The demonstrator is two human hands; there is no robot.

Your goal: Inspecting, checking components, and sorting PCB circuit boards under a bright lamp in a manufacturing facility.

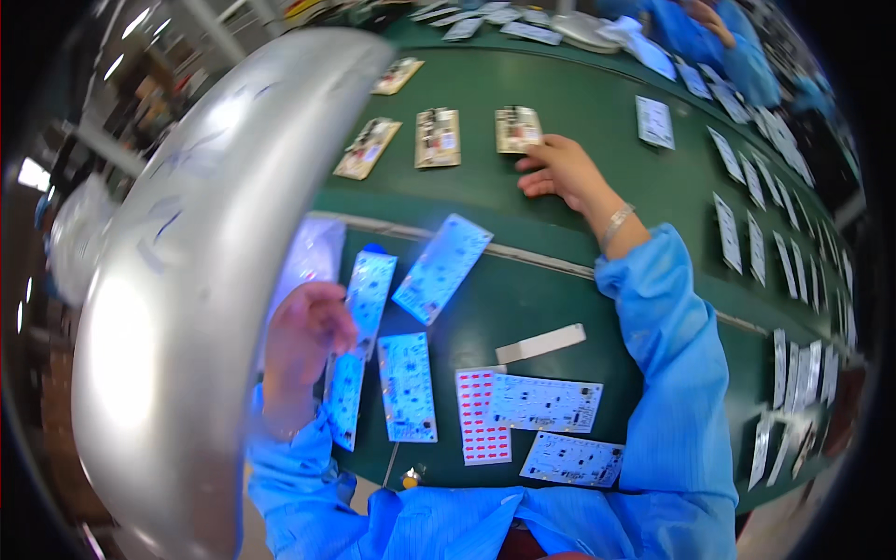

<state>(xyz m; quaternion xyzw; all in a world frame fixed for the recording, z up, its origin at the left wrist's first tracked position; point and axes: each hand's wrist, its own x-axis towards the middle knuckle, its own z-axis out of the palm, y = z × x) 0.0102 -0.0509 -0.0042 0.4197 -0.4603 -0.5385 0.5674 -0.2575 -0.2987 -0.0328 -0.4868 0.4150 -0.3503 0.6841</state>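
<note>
I see my right hand (560,173) stretched far out over the green surface (523,308). Its fingers (534,163) are mostly flat and rest on the edge of a small brown card (517,128), not wrapped around it. Two more brown cards (437,137) lie just left of that card. My left hand (303,331) is nearer to me, well away from that card. Its fingers are curled on a long white board (366,299). More white boards (408,385) lie beside it. A big silver dome (187,280) is far left.
</note>
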